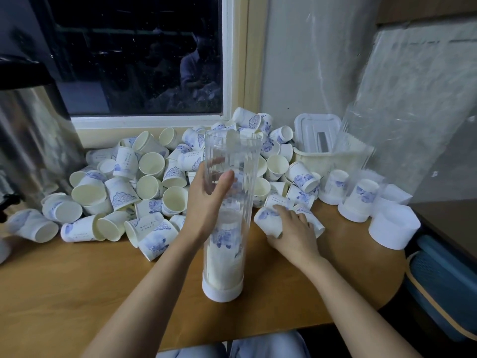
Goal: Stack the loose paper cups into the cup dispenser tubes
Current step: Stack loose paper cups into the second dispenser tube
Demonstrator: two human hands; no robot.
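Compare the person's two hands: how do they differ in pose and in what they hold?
The left hand is raised; the right hand lies low near the tabletop. The left hand grips the upright clear tube; the right hand holds a loose cup lying on its side. Both are bare.

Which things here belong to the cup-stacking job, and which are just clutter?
Job:
dispenser tube, partly filled, gripped by left hand
loose cup under right hand
pile of loose cups
other tubes at right

Lying about:
white basket with lid
metal urn
blue bag
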